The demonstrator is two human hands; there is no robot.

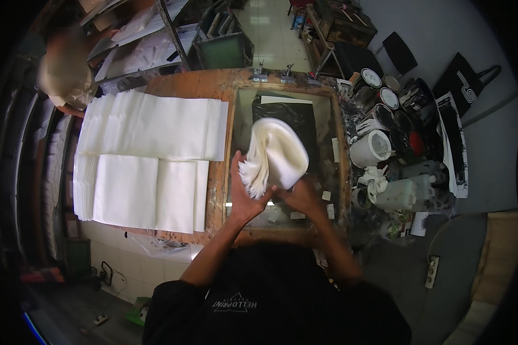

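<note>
A thick stack of white sheets (285, 150), bent over into a loop, is between my hands above the glass-topped part of the table (259, 230). My left hand (247, 198) grips the stack's loose, fanned edges, its thumb on the near side. At the lower right of the bend, my right hand (301, 198) closes on the same stack, its fingertips partly hidden beneath it. Beyond the stack, a black sheet (293, 115) with a white strip at its far edge lies at the glass. Whether the sheets are cloth or paper I cannot tell.
Overlapping rows of white sheets (172, 123) cover the table's left side. Metal clamps (260, 73) sit at the far edge. Paint tubs (371, 148) and cloudy plastic jugs (397, 194) crowd the right. Another person (69, 69) stands at the far left by shelves.
</note>
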